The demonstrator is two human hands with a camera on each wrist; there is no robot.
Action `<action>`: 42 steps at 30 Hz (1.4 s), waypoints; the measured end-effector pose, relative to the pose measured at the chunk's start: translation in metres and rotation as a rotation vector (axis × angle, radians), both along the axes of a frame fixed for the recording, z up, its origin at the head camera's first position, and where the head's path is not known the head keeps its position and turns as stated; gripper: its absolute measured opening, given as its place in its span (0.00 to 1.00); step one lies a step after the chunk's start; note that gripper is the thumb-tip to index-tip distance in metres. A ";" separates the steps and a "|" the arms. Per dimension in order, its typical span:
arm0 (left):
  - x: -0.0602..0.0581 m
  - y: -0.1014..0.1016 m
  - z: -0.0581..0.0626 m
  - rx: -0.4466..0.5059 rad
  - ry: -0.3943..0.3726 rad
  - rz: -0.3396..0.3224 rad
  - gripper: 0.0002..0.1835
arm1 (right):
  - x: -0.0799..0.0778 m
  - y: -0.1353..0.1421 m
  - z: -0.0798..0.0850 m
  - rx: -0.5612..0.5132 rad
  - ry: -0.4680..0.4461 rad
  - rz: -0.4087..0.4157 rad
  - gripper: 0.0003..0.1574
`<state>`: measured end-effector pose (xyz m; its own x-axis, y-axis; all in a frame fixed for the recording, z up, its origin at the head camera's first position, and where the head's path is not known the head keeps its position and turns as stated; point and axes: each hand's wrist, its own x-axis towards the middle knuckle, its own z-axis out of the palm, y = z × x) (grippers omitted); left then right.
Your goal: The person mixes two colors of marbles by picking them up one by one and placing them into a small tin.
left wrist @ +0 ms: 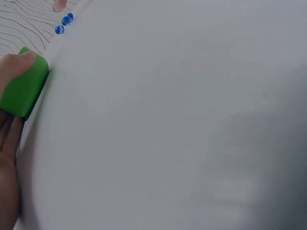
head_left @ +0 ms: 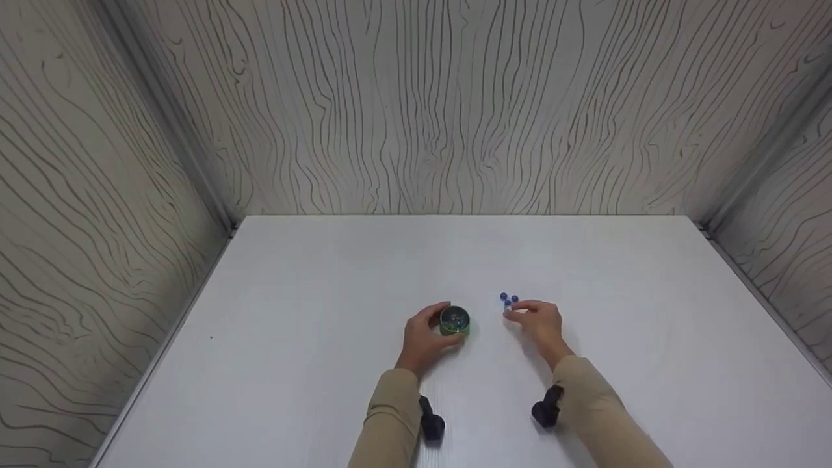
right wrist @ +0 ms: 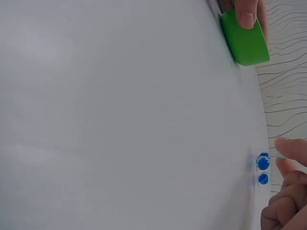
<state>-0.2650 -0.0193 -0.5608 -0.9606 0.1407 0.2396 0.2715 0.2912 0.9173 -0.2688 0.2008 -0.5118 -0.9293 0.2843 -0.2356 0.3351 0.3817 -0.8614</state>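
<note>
My left hand (head_left: 426, 335) grips a small green cup (left wrist: 26, 91) round its side, thumb on the near side and fingers on the far side. The cup stands on the white table, and glassy marbles show dimly inside it in the head view. To the right of it, three blue glass marbles (right wrist: 263, 163) lie close together on the table. Beside them my right hand (head_left: 538, 323) pinches a small pale, glassy marble (right wrist: 280, 155) between thumb and forefinger, mostly hidden by the fingertips. Its other fingers are curled in, as the right wrist view shows.
The white table (head_left: 312, 279) meets a wood-patterned wall (head_left: 416, 117) at the back, with similar panels on both sides. A black wrist device (head_left: 431, 422) sits by the left sleeve, another black device (head_left: 546, 409) by the right sleeve.
</note>
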 end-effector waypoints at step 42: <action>-0.001 0.001 0.002 -0.010 -0.037 -0.008 0.33 | 0.012 -0.043 0.015 0.105 0.092 0.171 0.12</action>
<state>-0.2665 -0.0183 -0.5590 -0.9677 0.1506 0.2024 0.2397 0.2988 0.9237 -0.2565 0.1582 -0.4965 -0.9823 0.1389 -0.1253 0.1798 0.5159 -0.8376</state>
